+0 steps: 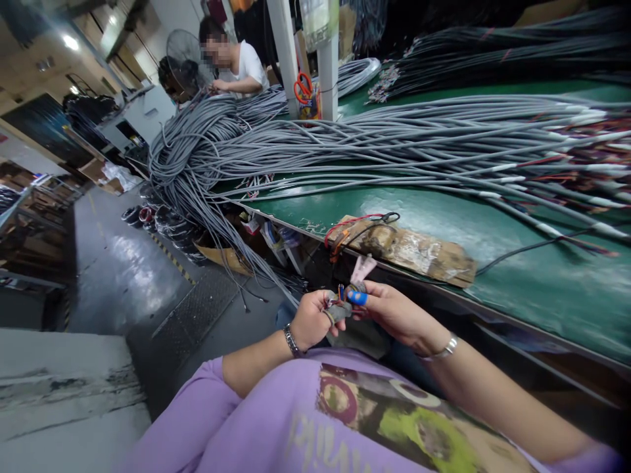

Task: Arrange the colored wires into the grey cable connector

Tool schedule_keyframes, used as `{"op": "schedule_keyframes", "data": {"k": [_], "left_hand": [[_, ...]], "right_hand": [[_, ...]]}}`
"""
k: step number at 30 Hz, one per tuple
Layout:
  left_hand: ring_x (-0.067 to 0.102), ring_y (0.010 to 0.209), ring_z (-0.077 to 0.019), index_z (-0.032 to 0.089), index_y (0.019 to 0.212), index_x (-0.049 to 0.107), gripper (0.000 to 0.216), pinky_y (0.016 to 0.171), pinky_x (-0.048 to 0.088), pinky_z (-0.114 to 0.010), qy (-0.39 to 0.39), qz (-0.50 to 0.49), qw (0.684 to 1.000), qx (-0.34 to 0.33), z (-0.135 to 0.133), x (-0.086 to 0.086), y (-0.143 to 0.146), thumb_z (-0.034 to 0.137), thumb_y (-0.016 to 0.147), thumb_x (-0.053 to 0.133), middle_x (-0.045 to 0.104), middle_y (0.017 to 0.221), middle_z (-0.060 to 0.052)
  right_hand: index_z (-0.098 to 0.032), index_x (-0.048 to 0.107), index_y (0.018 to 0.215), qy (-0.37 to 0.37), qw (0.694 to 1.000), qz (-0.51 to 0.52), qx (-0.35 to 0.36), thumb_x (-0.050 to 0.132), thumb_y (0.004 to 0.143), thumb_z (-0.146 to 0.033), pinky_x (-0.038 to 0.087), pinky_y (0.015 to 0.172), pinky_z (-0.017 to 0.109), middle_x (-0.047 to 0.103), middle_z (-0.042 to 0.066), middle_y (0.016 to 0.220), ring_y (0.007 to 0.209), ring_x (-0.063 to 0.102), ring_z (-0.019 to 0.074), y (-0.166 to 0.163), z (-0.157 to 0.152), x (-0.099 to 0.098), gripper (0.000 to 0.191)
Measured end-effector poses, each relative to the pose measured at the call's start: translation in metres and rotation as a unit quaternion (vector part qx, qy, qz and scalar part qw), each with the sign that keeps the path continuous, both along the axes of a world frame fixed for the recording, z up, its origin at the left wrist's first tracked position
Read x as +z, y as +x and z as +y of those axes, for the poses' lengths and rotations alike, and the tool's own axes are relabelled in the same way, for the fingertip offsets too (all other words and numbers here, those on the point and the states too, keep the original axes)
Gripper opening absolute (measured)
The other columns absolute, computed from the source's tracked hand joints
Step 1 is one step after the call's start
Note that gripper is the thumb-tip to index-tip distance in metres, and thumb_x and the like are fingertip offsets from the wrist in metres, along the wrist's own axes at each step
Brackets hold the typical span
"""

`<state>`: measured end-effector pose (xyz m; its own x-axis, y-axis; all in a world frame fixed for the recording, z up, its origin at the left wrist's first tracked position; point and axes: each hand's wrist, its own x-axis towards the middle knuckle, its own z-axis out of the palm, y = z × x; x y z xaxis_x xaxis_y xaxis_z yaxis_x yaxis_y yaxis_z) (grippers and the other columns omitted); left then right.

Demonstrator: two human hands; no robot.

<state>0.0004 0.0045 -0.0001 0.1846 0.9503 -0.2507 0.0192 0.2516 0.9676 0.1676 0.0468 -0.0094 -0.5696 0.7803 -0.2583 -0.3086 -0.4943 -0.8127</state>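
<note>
My left hand (pixel 311 319) is closed around the end of a grey cable (pixel 276 279) with coloured wire ends (pixel 341 292) sticking out, held in front of my chest. My right hand (pixel 394 314) meets it from the right, fingers pinching at those wire ends; a blue finger cover (pixel 357 298) sits on one fingertip and a pinkish strip (pixel 363 268) stands up above it. Both hands hover just below the front edge of the green workbench (pixel 542 276).
A large heap of grey cables (pixel 345 138) covers the bench and spills over its left edge to the floor. A worn cardboard piece (pixel 419 251) with red and black wires lies at the bench edge. Another person (pixel 236 62) works at the far end.
</note>
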Motion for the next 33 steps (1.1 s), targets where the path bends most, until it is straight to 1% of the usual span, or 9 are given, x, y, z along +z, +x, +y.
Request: {"op": "schedule_keyframes", "data": {"k": [4, 6, 8, 11, 15, 19, 23, 26, 33], "left_hand": [[0.048, 0.038, -0.006, 0.014, 0.064, 0.055, 0.033, 0.039, 0.036, -0.017, -0.026, 0.041, 0.993, -0.106, 0.003, 0.006, -0.003, 0.043, 0.07, 0.07, 0.06, 0.054, 0.0], [0.048, 0.038, -0.0062, 0.014, 0.066, 0.056, 0.031, 0.039, 0.035, -0.017, -0.031, 0.053, 0.99, -0.126, 0.004, 0.008, -0.005, 0.041, 0.07, 0.071, 0.061, 0.054, 0.0], [0.048, 0.038, -0.0062, 0.014, 0.066, 0.056, 0.032, 0.038, 0.035, -0.017, -0.021, 0.054, 0.993, -0.099, 0.004, 0.008, -0.005, 0.042, 0.07, 0.071, 0.06, 0.053, 0.0], [0.048, 0.037, -0.006, 0.014, 0.067, 0.054, 0.034, 0.038, 0.035, -0.017, 0.007, 0.032, 0.999, -0.012, 0.004, 0.004, -0.005, 0.045, 0.074, 0.068, 0.059, 0.053, 0.001], [0.048, 0.037, -0.0059, 0.014, 0.071, 0.055, 0.036, 0.037, 0.034, -0.017, 0.025, -0.005, 0.998, 0.065, 0.005, -0.003, -0.004, 0.048, 0.077, 0.064, 0.057, 0.052, 0.002], [0.049, 0.038, -0.0064, 0.014, 0.071, 0.054, 0.036, 0.037, 0.035, -0.017, 0.026, -0.008, 0.998, 0.058, 0.005, -0.008, -0.004, 0.047, 0.076, 0.067, 0.057, 0.052, 0.002], [0.05, 0.039, -0.0066, 0.014, 0.067, 0.054, 0.037, 0.039, 0.037, -0.018, 0.021, -0.003, 1.0, 0.019, 0.001, -0.009, -0.003, 0.047, 0.074, 0.069, 0.059, 0.054, 0.001], [0.05, 0.039, -0.0065, 0.014, 0.064, 0.054, 0.039, 0.04, 0.037, -0.018, 0.025, 0.003, 1.0, 0.014, -0.002, -0.01, -0.003, 0.048, 0.073, 0.069, 0.059, 0.053, 0.0], [0.049, 0.039, -0.0063, 0.014, 0.069, 0.055, 0.038, 0.039, 0.036, -0.018, 0.036, -0.016, 0.996, 0.082, 0.0, -0.017, -0.004, 0.049, 0.076, 0.065, 0.059, 0.054, 0.001]], "right_hand": [[-0.016, 0.069, 0.066, 0.083, 0.994, -0.077, 0.001, 0.084, 0.06, -0.045, 0.039, 0.054, 0.024, 0.061, 0.0, 0.061, 0.055, 0.048, 0.01, -0.002, -0.004, 0.009, 0.033], [-0.015, 0.069, 0.066, 0.103, 0.99, -0.098, 0.008, 0.083, 0.061, -0.046, 0.039, 0.055, 0.024, 0.06, 0.0, 0.06, 0.055, 0.047, 0.0099, 0.0, -0.004, 0.011, 0.034], [-0.015, 0.07, 0.07, 0.094, 0.991, -0.098, -0.003, 0.083, 0.061, -0.048, 0.041, 0.059, 0.025, 0.061, 0.0, 0.064, 0.059, 0.05, 0.0108, 0.003, -0.005, 0.01, 0.036], [-0.018, 0.068, 0.076, 0.02, 0.997, -0.06, -0.048, 0.084, 0.057, -0.051, 0.048, 0.063, 0.028, 0.064, 0.001, 0.075, 0.064, 0.054, 0.0122, 0.006, -0.007, 0.007, 0.042], [-0.02, 0.065, 0.081, -0.052, 0.997, -0.029, -0.056, 0.085, 0.055, -0.051, 0.052, 0.058, 0.031, 0.061, 0.0, 0.078, 0.059, 0.052, 0.0108, 0.002, -0.017, -0.001, 0.046], [-0.018, 0.061, 0.072, -0.009, 0.995, -0.06, -0.085, 0.084, 0.058, -0.05, 0.047, 0.054, 0.026, 0.051, -0.004, 0.06, 0.053, 0.045, 0.0084, -0.009, -0.025, -0.005, 0.042], [-0.018, 0.06, 0.069, 0.034, 0.989, -0.07, -0.129, 0.083, 0.059, -0.049, 0.044, 0.053, 0.025, 0.051, -0.004, 0.058, 0.053, 0.044, 0.0092, -0.012, -0.019, 0.0, 0.039], [-0.019, 0.058, 0.067, 0.027, 0.988, -0.056, -0.14, 0.083, 0.059, -0.046, 0.043, 0.053, 0.025, 0.049, -0.004, 0.055, 0.052, 0.043, 0.0092, -0.008, -0.012, 0.005, 0.037], [-0.019, 0.059, 0.074, -0.031, 0.995, -0.031, -0.086, 0.083, 0.059, -0.048, 0.046, 0.054, 0.027, 0.051, -0.004, 0.059, 0.053, 0.045, 0.0095, -0.007, -0.019, -0.001, 0.041]]}}
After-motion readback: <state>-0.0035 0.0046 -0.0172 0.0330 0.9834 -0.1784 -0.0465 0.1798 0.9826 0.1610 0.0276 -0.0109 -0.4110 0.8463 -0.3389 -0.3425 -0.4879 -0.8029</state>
